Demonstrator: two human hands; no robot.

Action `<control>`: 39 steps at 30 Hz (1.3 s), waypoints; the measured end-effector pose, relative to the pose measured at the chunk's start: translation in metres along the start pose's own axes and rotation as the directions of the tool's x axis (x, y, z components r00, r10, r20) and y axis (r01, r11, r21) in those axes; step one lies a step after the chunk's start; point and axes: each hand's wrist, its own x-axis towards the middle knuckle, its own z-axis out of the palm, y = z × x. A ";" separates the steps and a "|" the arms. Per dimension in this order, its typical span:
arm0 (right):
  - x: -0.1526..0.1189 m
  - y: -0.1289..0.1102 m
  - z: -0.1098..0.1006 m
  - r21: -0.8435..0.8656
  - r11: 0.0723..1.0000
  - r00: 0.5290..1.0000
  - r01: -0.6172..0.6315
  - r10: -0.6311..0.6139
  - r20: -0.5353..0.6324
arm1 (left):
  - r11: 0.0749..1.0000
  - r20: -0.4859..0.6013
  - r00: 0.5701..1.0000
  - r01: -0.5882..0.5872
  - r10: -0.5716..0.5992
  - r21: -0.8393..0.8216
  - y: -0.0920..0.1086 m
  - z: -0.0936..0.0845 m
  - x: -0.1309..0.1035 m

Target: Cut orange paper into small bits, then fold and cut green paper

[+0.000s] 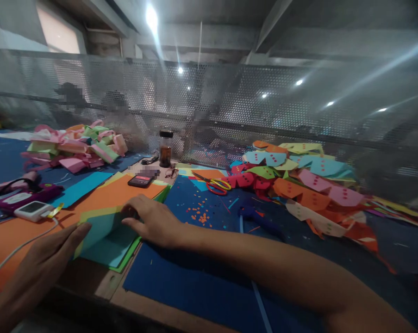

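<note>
A small stack of teal and yellow paper sheets (106, 236) lies in front of me, with shadow across its slightly raised right part. At its left edge is my left hand (52, 252), fingers straight and close together, with the tips pinching the sheets. My right hand (156, 222) reaches in from the right over the stack's right edge. Its thumb and curved fingers are apart, with a gap between them. Green sheets (125, 261) show underneath, and orange paper (108, 196) spreads behind and to the left.
A phone (141, 180), a lidded jar (166, 148) and scissors (215, 185) lie beyond my hands. A white device (33, 210) with a cable sits left. Folded paper strips (73, 148) pile up left; punched paper pieces (313, 194) heap right. Behind stands a perforated metal screen (195, 111).
</note>
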 end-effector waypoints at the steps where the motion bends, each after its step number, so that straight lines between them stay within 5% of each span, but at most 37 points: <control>1: -0.001 0.000 -0.001 -0.023 1.000 1.000 0.019 -0.020 -0.017 | 0.999 0.048 0.998 0.031 -0.029 -0.043 0.001 -0.001 -0.001; 4: -0.003 0.001 -0.003 -0.081 0.993 0.996 0.085 -0.087 -0.015 | 0.983 0.127 0.988 0.107 -0.089 -0.148 0.003 -0.002 -0.001; 13: -0.006 0.007 -0.007 -0.104 0.977 0.976 0.184 -0.169 0.136 | 0.979 0.132 0.984 0.137 -0.118 -0.152 0.008 -0.001 -0.001; 18: -0.001 0.003 -0.003 -0.050 0.998 0.999 0.044 -0.045 -0.016 | 0.988 0.135 0.987 0.102 -0.086 -0.114 0.008 0.001 -0.001; 22: 0.008 0.003 0.000 -0.139 0.988 0.995 0.064 -0.075 -0.072 | 0.990 0.139 0.990 0.053 -0.035 -0.129 0.007 0.001 -0.001; 39: -0.016 0.011 -0.012 -0.248 0.933 0.954 0.262 -0.212 0.211 | 0.971 0.274 0.961 0.102 -0.040 -0.215 0.018 -0.006 -0.001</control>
